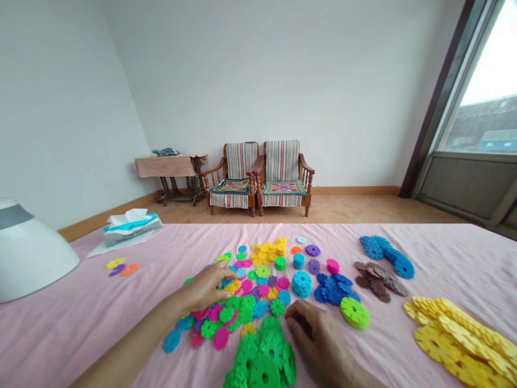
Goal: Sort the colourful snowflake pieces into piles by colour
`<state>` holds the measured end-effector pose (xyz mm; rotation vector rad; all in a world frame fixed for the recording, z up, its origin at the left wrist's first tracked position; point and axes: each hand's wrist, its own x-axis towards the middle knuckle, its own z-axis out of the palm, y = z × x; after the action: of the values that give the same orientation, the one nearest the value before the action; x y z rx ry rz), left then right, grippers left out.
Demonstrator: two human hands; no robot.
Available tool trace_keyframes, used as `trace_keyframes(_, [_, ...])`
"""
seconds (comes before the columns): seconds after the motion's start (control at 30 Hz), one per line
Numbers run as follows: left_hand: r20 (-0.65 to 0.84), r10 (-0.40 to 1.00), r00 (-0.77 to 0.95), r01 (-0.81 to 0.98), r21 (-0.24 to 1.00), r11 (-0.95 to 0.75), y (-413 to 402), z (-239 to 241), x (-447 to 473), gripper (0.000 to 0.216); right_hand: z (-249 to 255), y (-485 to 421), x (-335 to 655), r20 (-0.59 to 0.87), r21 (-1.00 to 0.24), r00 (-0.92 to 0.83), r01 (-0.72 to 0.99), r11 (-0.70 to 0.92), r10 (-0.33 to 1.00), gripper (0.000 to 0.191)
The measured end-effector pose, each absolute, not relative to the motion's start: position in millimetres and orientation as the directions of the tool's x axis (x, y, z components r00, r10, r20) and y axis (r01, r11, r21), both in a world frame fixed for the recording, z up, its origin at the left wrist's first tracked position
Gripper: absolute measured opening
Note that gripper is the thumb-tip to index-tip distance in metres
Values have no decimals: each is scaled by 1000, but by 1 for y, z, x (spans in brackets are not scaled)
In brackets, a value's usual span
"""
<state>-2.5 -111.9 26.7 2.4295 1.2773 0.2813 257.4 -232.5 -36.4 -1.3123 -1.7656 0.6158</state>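
My left hand reaches over a mixed heap of slotted plastic discs in pink, blue, green, purple and yellow. Its fingers are apart, and the fingertips are close to a yellow disc. Just right of a large green disc pile, my right hand rests with its fingers curled inward; what they hold, if anything, is hidden. A small green disc lies close to its fingertips. Beyond that hand are a light-blue disc stack, dark-blue discs and a lime-green stack.
Yellow discs lie in long rows at the right, near brown discs and a blue row. A tissue pack and a white rounded object stand left on the pink cloth. Two chairs are beyond.
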Motion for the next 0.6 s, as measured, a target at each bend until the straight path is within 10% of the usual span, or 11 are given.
trace_keyframes(0.6, [29, 854, 519, 643, 645, -413, -99, 30, 0, 11, -38, -233, 258, 329, -776, -110, 535, 335, 938, 18])
